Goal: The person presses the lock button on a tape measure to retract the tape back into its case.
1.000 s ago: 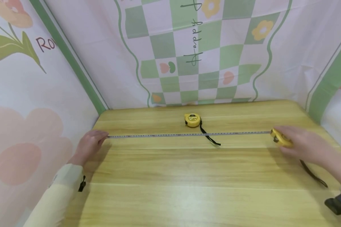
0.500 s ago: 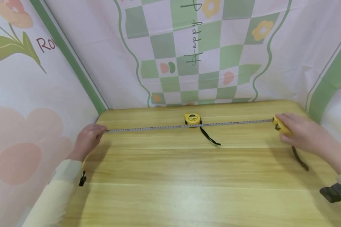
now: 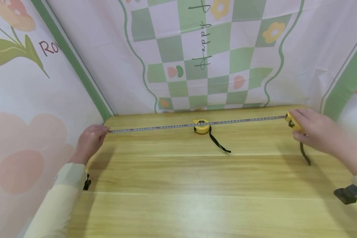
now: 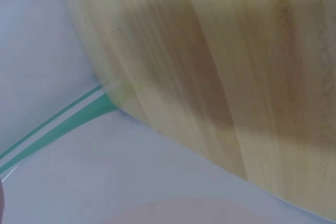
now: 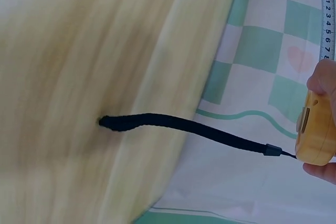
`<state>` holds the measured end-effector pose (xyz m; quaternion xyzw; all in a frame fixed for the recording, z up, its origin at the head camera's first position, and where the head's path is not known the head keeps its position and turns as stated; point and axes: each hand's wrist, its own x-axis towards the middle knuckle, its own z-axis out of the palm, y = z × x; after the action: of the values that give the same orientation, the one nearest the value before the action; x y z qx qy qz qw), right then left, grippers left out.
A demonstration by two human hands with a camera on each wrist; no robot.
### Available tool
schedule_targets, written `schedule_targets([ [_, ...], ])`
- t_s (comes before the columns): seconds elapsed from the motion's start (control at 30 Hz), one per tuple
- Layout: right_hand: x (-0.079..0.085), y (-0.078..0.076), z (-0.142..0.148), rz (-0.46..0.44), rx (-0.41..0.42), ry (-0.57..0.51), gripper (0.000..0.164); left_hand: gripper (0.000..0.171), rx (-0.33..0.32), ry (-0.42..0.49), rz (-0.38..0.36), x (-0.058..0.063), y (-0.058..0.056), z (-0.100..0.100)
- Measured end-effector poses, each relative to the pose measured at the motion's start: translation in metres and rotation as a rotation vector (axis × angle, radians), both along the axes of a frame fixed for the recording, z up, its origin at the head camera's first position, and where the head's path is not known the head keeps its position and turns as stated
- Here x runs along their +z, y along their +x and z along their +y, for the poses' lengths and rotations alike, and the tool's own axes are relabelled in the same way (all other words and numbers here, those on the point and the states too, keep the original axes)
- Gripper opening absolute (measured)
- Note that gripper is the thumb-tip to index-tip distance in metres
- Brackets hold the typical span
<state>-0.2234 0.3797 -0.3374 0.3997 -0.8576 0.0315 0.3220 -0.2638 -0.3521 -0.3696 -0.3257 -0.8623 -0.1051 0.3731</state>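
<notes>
My right hand (image 3: 318,130) grips a yellow tape measure (image 3: 293,123) by its case, over the right part of the table. Its black strap (image 5: 184,125) hangs down from the case in the right wrist view. From the case a long metal blade (image 3: 154,128) runs out across the head view, taut and slightly slanted. My left hand (image 3: 89,142) pinches the blade's free end at the left. A second yellow tape measure (image 3: 201,129) lies at the table's back, and the stretched blade crosses over it in the head view. The left wrist view shows only a sliver of that hand.
The wooden table (image 3: 178,198) ends at a back edge close to a printed cloth (image 3: 196,72), and more cloth (image 3: 20,138) hangs on the left. A black strap (image 3: 218,142) trails from the second tape measure toward the front.
Both hands have moved up and away from me with the stretched blade, the right one further. The blade now passes over the lying tape measure instead of in front of it.
</notes>
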Motion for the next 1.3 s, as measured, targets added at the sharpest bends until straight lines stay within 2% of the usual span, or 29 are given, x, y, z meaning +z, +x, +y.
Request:
schedule_targets([
  [0.43, 0.007, -0.001, 0.003, 0.002, 0.013, -0.032, 0.083, 0.023, 0.047, -0.008, -0.035, 0.007, -0.002, 0.003],
  [0.7, 0.013, 0.001, 0.001, -0.076, -0.035, -0.006, 0.079, 0.024, 0.071, -0.004, -0.057, 0.010, 0.000, 0.002],
  [0.93, 0.015, 0.000, -0.003, -0.002, 0.034, -0.003, 0.064, 0.025, 0.063, -0.009, -0.047, 0.010, 0.000, 0.002],
  [1.3, 0.013, 0.001, -0.003, 0.005, 0.032, -0.003, 0.061, 0.024, 0.057, -0.018, -0.052, 0.007, -0.003, 0.001],
])
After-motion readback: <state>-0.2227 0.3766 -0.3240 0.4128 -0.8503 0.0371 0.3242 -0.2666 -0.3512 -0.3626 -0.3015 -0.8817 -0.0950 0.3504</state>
